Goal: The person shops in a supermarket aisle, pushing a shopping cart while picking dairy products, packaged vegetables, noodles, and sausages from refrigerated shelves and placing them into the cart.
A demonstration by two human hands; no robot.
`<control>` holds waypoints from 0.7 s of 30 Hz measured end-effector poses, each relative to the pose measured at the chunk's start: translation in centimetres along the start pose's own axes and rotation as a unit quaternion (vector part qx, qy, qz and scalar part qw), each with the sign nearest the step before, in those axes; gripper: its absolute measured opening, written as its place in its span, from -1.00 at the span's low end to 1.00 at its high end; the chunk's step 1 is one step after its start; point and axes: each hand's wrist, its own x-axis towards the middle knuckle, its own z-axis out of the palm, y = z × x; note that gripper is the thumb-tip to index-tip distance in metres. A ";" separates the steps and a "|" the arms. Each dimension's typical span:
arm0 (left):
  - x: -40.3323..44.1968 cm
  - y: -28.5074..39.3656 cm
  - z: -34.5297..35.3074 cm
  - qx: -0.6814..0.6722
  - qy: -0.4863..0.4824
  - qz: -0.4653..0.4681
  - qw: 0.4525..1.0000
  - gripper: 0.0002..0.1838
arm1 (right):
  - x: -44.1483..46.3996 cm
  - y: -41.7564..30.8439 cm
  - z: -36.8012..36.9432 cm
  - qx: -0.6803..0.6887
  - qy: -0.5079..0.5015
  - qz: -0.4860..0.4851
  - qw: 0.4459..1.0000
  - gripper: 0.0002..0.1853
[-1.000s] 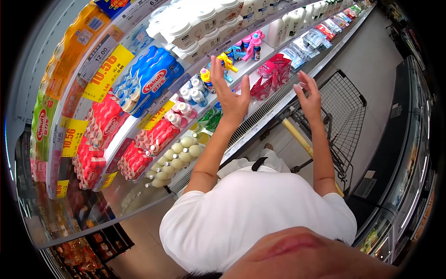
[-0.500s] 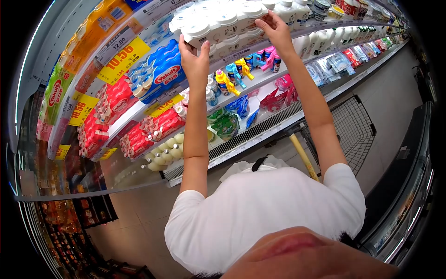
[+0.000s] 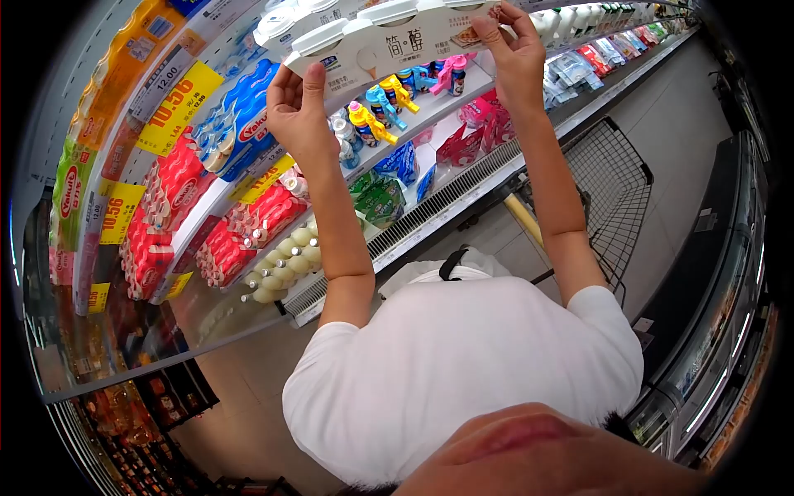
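Between my two hands I hold a white multipack of yogurt cups (image 3: 389,50), its printed cardboard side tilted toward me and its white lids along the top. My left hand (image 3: 302,116) grips the left end, thumb on the front and fingers curled behind. At the right end my right hand (image 3: 514,62) closes on the pack, thumb in front. Other white yogurt packs (image 3: 285,23) sit just behind it on the shelf. Below the pack stand small bottles with yellow, blue and pink tops (image 3: 372,124).
To the left are blue-wrapped Yakult bottles (image 3: 236,120), red-wrapped packs (image 3: 161,194) and yellow price tags (image 3: 178,107). Lower shelves hold green pouches (image 3: 379,198) and pale bottles (image 3: 285,264). A wire shopping cart (image 3: 616,194) stands at the right, beside a dark chiller case (image 3: 703,273).
The yogurt pack has come off the shelf row toward me and tipped, so its printed front now shows. Both hands moved with it, and the view has shifted slightly.
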 end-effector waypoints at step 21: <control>-1.1 -1.7 0.1 -0.044 -0.092 -0.081 0.991 -0.53 | -5.2 -0.8 -3.1 -0.027 0.091 -0.011 0.995 -0.66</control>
